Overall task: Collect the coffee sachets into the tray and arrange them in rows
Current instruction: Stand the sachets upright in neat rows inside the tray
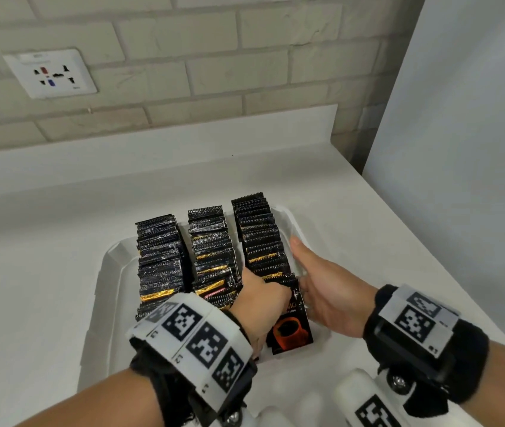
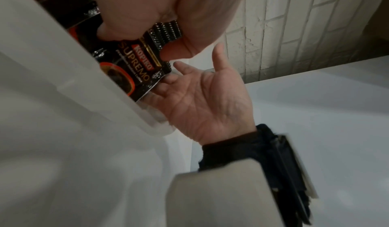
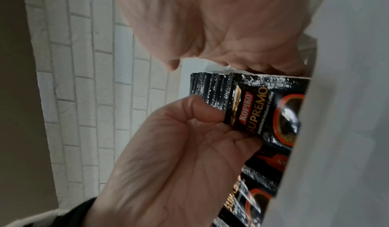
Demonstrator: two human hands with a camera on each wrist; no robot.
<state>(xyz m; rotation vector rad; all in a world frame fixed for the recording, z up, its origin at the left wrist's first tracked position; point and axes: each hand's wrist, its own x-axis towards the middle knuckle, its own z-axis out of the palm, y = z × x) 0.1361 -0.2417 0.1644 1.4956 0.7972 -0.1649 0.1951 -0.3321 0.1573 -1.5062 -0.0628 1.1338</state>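
The left hand's (image 1: 260,300) thumb and curled fingers pinch the front sachet (image 1: 291,328) of the rightmost row, while the right hand (image 1: 322,288), fingers straight, lies flat against that row's outer side, just inside the white tray's (image 1: 103,272) right wall.

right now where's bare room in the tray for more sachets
Bare floor lies along the tray's left side, beside the left row. The right row is crowded: the left hand pinches its front sachet and the right hand flanks it.
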